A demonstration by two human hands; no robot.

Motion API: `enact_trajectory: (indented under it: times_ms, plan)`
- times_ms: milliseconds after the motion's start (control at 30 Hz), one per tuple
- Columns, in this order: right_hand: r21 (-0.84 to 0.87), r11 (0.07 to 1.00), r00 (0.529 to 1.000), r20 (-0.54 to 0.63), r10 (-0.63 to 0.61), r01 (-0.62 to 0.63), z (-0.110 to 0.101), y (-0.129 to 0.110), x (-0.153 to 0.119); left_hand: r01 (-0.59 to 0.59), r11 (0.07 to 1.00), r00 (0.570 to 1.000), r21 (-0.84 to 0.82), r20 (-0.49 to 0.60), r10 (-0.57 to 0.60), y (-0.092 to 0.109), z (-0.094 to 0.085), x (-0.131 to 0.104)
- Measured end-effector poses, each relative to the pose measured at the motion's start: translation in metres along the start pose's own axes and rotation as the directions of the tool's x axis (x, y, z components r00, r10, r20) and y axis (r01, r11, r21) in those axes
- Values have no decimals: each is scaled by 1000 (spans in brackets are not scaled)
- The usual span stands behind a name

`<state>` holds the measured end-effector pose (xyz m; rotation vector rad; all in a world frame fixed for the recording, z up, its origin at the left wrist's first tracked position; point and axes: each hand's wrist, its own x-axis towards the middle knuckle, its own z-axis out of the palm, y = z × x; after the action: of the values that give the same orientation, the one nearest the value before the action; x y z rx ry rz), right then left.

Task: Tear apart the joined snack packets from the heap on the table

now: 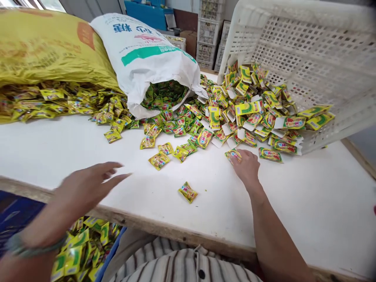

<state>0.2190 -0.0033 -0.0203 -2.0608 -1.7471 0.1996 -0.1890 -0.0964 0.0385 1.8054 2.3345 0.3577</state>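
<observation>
My left hand, a little blurred, hangs over the white table near its front edge, fingers apart and holding nothing. On the right, my right hand has its fingers closed on a small yellow-green box at the front of a heap of open boxes. A single yellow candy packet lies between my hands, nearer to me. Several more packets, one of them a yellow packet, lie loose in front of the green packets spilling from a white sack.
A yellow sack with yellow packets under its edge fills the back left. A tilted white crate stands behind the boxes. Below the table's front edge, a blue-rimmed container holds filled boxes. Stacked crates stand farther back.
</observation>
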Motion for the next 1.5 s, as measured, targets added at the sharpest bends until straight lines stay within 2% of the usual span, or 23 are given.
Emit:
enact_trajectory:
  times_ms: [67,167,233,333,367,433,533,633,733,800,900,1000,1067,1100,1133,1167,1233,1267,1300,1367,1433,1500]
  plan:
    - [-70,997,994,102,27,-20,9,4,0,-92,996,995,-15,48,92,27,16,14]
    - [-17,990,965,223,-135,142,22,-4,-8,-174,984,984,-38,20,175,75,48,50]
    - [30,972,941,246,-232,232,28,-16,-15,-345,938,937,-15,46,346,100,67,76]
    - [96,943,909,249,-333,319,35,-30,-26,-512,858,839,-33,194,508,123,89,99]
    - [124,929,894,251,-371,350,36,-33,-29,-536,843,817,-42,226,530,128,94,101]
    - [180,897,860,258,-440,404,39,-36,-34,-552,832,800,-58,245,548,133,101,98]
    - [229,873,848,227,-479,431,42,-37,-37,-492,862,835,-123,212,507,132,107,84]
    - [276,869,892,81,-446,410,43,-38,-36,-378,877,885,-296,162,436,128,105,71]
    - [391,829,912,-81,-402,400,38,-43,-34,-301,800,910,-520,93,404,126,97,62]
    - [489,790,926,-116,-360,369,33,-49,-36,-218,724,928,-655,90,360,131,90,56]
    - [668,713,959,0,-282,210,23,-60,-41,-49,541,925,-840,167,342,144,81,46]
    - [791,611,931,213,-296,13,16,-68,-47,58,356,885,-933,213,415,159,77,36]
    - [792,607,917,282,-282,-57,11,-69,-47,74,309,886,-948,205,415,164,78,37]
    - [776,627,925,286,-249,-71,9,-69,-46,56,328,902,-943,189,388,165,80,40]
    - [757,649,939,276,-204,-81,8,-68,-45,18,392,925,-920,164,343,164,82,44]
    - [740,667,952,260,-161,-89,7,-66,-43,-33,503,948,-863,132,288,163,85,51]
    - [725,679,964,246,-101,-114,6,-61,-39,-126,782,977,-610,60,204,159,93,64]
    - [730,672,965,249,-85,-129,7,-59,-37,-153,885,981,-440,38,189,158,98,69]
    - [739,658,963,256,-77,-144,8,-57,-36,-171,942,981,-289,35,189,157,102,74]
    - [764,622,961,268,-68,-169,12,-53,-34,-196,972,975,-128,76,207,157,110,78]
    - [793,577,962,270,-46,-195,17,-51,-34,-187,973,969,-139,134,206,157,115,76]
    - [824,518,961,275,-9,-230,20,-50,-34,-124,970,974,-209,163,160,157,116,72]
